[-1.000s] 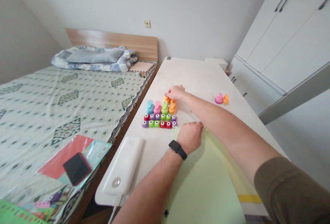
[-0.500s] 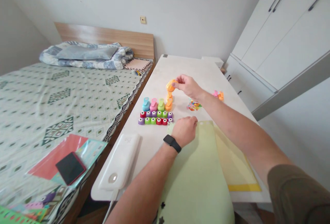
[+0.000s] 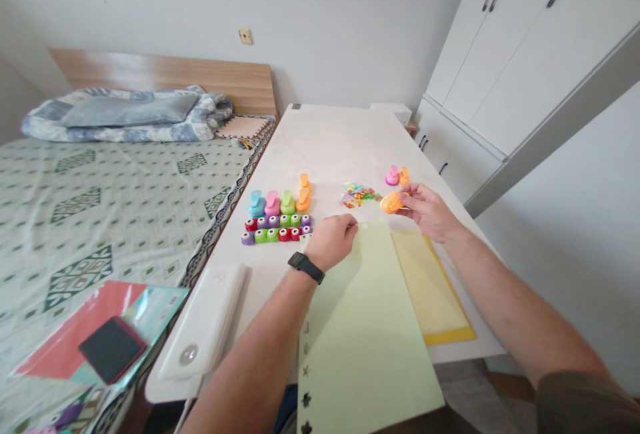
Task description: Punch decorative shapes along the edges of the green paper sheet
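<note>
Between the thumb and fingers of my right hand [image 3: 431, 211] is an orange craft punch [image 3: 394, 202], held just above the table near the right of the paper's far edge. My left hand [image 3: 333, 241] pinches the far edge of a pale green sheet of paper [image 3: 365, 327]. Shaped holes run down the sheet's left side, and its near end hangs past the table edge. Left of my left hand stand larger punches in blue, pink, green and orange [image 3: 303, 201], with two rows of small punches [image 3: 273, 235] in front. A pile of colourful paper cut-outs [image 3: 357, 194] lies beyond the sheet.
A pink punch [image 3: 392, 175] and an orange one stand at the table's right. Under the green sheet lies a yellow-edged sheet [image 3: 430, 287]. A white device with a cable [image 3: 205, 327] sits front left. On the bed, a phone [image 3: 113, 349] rests on packaged paper.
My right hand has lifted an orange punch from the group at the left and carried it right, towards the paper. My left hand keeps hold of the green sheet. The view has turned right.
</note>
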Tool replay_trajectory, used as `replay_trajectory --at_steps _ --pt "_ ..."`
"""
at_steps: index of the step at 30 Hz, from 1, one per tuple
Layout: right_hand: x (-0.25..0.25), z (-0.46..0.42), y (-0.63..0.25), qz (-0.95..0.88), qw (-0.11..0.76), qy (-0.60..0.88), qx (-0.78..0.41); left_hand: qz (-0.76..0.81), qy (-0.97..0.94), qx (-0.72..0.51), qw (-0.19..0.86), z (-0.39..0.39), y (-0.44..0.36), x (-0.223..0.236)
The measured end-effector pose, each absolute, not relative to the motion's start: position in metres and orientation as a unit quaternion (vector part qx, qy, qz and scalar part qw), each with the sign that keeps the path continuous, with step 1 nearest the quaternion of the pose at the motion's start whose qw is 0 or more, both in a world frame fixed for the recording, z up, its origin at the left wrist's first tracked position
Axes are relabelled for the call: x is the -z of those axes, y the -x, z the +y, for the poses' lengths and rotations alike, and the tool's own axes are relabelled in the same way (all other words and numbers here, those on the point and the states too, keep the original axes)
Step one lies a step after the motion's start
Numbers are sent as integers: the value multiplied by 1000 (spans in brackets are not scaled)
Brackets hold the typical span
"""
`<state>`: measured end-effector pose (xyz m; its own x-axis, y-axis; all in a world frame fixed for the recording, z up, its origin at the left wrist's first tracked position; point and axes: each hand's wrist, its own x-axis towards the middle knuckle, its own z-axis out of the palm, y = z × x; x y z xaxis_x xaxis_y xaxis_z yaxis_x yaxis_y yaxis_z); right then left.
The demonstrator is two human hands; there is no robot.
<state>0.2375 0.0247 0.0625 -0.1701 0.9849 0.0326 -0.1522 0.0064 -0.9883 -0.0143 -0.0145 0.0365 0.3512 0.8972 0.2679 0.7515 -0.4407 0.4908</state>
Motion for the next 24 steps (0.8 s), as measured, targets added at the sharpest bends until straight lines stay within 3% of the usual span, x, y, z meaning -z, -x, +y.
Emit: replay_trajectory --at_steps 13,24 --pt "-37 16 -252 -458 501 423 -601 501 -828 -218 130 0 9 -51" --pt "-91 37 -261 -542 468 390 -579 458 -846 -231 146 25 10 -91"
